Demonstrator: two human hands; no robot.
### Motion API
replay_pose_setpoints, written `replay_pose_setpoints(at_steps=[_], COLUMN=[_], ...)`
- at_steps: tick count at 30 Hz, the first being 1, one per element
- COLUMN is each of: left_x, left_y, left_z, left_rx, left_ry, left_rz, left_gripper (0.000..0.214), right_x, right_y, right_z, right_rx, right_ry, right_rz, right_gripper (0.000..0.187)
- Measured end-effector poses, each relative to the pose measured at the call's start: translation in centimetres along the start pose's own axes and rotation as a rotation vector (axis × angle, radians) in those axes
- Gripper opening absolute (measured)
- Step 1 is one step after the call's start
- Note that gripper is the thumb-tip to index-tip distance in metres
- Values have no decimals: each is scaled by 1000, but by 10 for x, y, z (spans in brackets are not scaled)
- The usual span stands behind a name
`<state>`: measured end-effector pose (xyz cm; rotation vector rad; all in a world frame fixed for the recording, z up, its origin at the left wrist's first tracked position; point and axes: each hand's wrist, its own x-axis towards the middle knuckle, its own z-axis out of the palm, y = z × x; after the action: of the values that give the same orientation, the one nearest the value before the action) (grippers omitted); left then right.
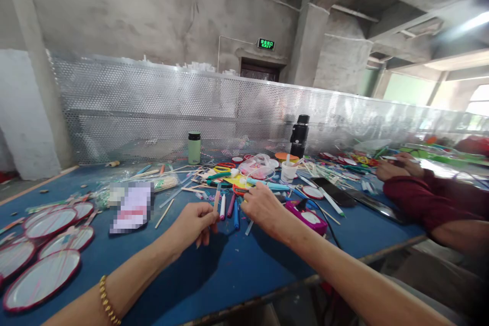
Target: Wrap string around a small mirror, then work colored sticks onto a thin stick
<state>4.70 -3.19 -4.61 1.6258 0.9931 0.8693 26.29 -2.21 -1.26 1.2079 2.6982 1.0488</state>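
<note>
My left hand (198, 220) pinches a narrow, flat, pale strip (217, 199) between thumb and fingers, holding it upright above the table. My right hand (263, 209) reaches into the clutter with its fingers closed. Its fingertips are at an orange-red handle-like thing (240, 189); whether they grip it or something smaller is hidden. Between the hands lie several markers, among them a pink and white one (222, 208), a purple one (231, 205) and a blue one (236, 214).
White discs with red rims (44, 277) are stacked at left, near a lilac packet (132, 209). A green cup (194, 148), a black bottle (300, 136) and a white tub (288, 172) stand behind. A purple device (307, 218) lies right, near a co-worker's sleeve (414, 198).
</note>
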Motion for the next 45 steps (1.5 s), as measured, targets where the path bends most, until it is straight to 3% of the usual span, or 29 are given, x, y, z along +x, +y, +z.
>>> replay_pose_setpoints(at_steps=[5, 12, 17, 22, 25, 27, 35, 45], left_x=[-1, -2, -5, -6, -7, -6, -2, -4], left_y=[0, 4, 7, 5, 3, 1, -8, -7], left_z=[1, 1, 4, 6, 9, 11, 21, 26], left_rx=[-1, -26, -41, -98, -170, -208, -260, -219], left_ry=[-17, -8, -21, -39, -67, -88, -127, -144], left_rz=[-1, -3, -25, -35, -24, -33, -40, -85], left_gripper=[27, 25, 24, 29, 35, 38, 36, 26], right_x=[10, 8, -5, -8, -7, -7, -7, -13], right_y=[-2, 11, 17, 6, -5, -11, -19, -28], right_z=[17, 7, -15, -42, -42, -35, -14, -25], right_rx=[-10, 13, 282, 1088, 1489, 1644, 2037, 2360], right_ry=[-22, 30, 348, 746, 904, 1008, 1063, 1020], right_rz=[-128, -243, -10, 543, 625, 644, 739, 778], right_gripper=[17, 16, 9, 13, 21, 20, 22, 26])
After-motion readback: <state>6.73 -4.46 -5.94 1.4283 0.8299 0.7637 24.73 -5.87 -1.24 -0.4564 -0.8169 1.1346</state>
